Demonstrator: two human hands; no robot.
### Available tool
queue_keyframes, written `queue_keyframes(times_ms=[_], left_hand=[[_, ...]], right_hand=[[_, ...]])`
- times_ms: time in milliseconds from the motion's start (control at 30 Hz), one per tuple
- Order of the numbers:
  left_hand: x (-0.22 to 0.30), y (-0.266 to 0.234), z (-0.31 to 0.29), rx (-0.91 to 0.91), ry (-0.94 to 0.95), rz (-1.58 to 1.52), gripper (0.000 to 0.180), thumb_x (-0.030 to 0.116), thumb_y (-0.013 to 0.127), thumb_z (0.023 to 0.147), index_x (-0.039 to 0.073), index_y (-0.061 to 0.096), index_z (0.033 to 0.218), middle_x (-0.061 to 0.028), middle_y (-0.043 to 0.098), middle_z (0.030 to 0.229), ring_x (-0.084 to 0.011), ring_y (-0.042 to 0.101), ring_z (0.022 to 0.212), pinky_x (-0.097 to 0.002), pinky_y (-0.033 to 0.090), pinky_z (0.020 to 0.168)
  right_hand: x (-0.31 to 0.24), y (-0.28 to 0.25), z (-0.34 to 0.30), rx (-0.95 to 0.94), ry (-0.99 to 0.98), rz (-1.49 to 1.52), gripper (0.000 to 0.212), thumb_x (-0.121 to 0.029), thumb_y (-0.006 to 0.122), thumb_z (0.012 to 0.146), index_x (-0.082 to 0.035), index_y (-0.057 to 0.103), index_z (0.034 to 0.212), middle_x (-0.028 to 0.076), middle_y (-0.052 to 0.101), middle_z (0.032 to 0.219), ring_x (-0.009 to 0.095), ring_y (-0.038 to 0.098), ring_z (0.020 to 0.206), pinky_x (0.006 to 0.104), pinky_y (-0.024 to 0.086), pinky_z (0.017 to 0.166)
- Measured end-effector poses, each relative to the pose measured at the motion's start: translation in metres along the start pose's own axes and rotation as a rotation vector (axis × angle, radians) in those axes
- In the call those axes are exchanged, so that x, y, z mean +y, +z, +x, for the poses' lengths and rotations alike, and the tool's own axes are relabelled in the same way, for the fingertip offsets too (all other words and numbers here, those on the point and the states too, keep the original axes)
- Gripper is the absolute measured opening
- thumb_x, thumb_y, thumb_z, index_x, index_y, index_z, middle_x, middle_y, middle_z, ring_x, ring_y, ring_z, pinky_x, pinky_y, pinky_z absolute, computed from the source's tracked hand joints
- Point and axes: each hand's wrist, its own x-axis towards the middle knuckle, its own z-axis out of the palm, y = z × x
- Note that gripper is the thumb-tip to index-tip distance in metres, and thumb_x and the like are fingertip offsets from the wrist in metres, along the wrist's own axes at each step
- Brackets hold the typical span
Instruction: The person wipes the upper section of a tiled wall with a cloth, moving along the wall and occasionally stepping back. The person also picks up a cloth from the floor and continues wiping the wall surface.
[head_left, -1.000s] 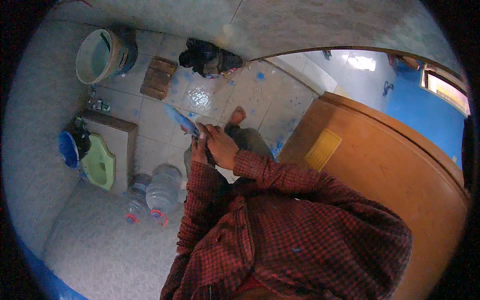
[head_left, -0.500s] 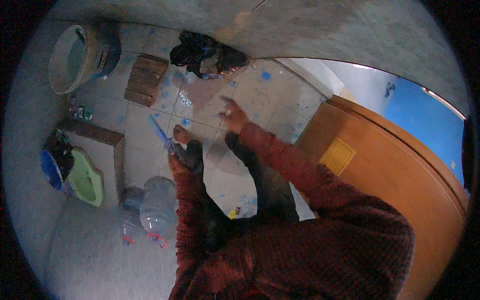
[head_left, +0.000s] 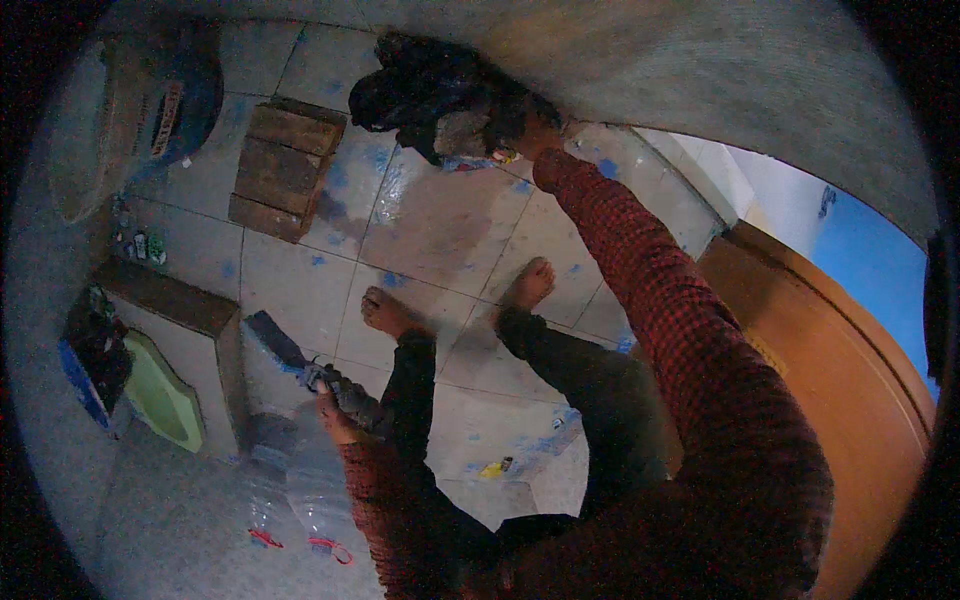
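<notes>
In my left hand [head_left: 338,412], closed at the lower left of centre, is a long flat blade-like tool [head_left: 275,340]. Its exact kind is unclear. A dark grey, crumpled bundle [head_left: 355,400] is bunched against the same hand. My right arm stretches far forward, and my right hand [head_left: 541,140] is at the right side of a black plastic bag [head_left: 400,95] by the wall. Shadow and the bag's dark folds hide its fingers. A greyish lump [head_left: 462,135] and some small coloured scraps [head_left: 468,163] lie at the bag's front.
A low wooden board stool [head_left: 285,165] stands left of the bag, with a large bucket [head_left: 185,110] beyond it. A ledge [head_left: 180,295], a green basin [head_left: 165,390] and clear plastic bottles [head_left: 320,490] are at left. An orange-brown door [head_left: 800,340] borders the right. Blue stains mark the tiles.
My right hand has moved forward from above the floor to the black bag. My left hand has come back slightly, and the flat tool has turned. The view has shifted.
</notes>
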Motion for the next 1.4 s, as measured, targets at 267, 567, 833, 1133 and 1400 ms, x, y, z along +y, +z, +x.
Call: queue_keyframes(times_ms=[267, 567, 833, 1133, 1400], left_hand=[[0.011, 0.026, -0.009, 0.079, 0.040, 0.041, 0.030, 0.042, 0.053, 0.086, 0.013, 0.050, 0.081, 0.0019, 0.047, 0.060, -0.0091, 0.042, 0.045, -0.0231, 0.033, 0.038], [-0.002, 0.000, 0.023, -0.110, -0.044, 0.057, 0.037, 0.045, 0.055, 0.084, 0.009, 0.051, 0.079, -0.0021, 0.051, 0.064, -0.0125, 0.048, 0.054, -0.0262, 0.040, 0.048], [-0.016, -0.001, 0.032, 0.085, -0.012, 0.169, 0.030, 0.044, 0.048, 0.088, 0.015, 0.051, 0.092, 0.0023, 0.046, 0.061, -0.0128, 0.042, 0.046, -0.0292, 0.034, 0.040], [-0.031, -0.015, 0.048, 0.105, 0.077, 0.225, 0.038, 0.047, 0.054, 0.084, 0.010, 0.053, 0.091, 0.0001, 0.047, 0.062, -0.0136, 0.044, 0.048, -0.0273, 0.036, 0.042], [0.005, 0.017, 0.018, 0.011, 0.102, 0.289, 0.044, 0.050, 0.052, 0.084, 0.007, 0.053, 0.096, -0.0023, 0.050, 0.067, -0.0125, 0.046, 0.054, -0.0267, 0.038, 0.046]], right_hand=[[-0.009, -0.031, -0.025, -0.316, 0.171, 0.113, 0.052, -0.041, 0.057, 0.077, -0.006, 0.053, 0.114, 0.016, 0.056, 0.112, 0.036, 0.057, 0.097, 0.0448, 0.048, 0.081], [0.041, 0.008, -0.037, 0.073, -0.053, 0.515, 0.055, -0.027, 0.062, 0.075, 0.001, 0.048, 0.120, 0.023, 0.053, 0.115, 0.036, 0.050, 0.109, 0.0392, 0.038, 0.095], [-0.053, -0.082, -0.059, -0.278, 0.176, 0.502, 0.060, -0.022, 0.060, 0.076, -0.002, 0.039, 0.127, 0.024, 0.053, 0.115, 0.034, 0.052, 0.107, 0.0390, 0.041, 0.091], [-0.072, -0.112, -0.077, -0.352, 0.214, 0.528, 0.069, -0.022, 0.064, 0.072, -0.007, 0.034, 0.132, 0.024, 0.056, 0.110, 0.033, 0.057, 0.100, 0.0383, 0.046, 0.084], [-0.058, -0.073, -0.075, -0.395, 0.283, 0.500, 0.073, -0.027, 0.065, 0.070, -0.013, 0.033, 0.134, 0.023, 0.051, 0.118, 0.035, 0.053, 0.106, 0.0444, 0.045, 0.083]])
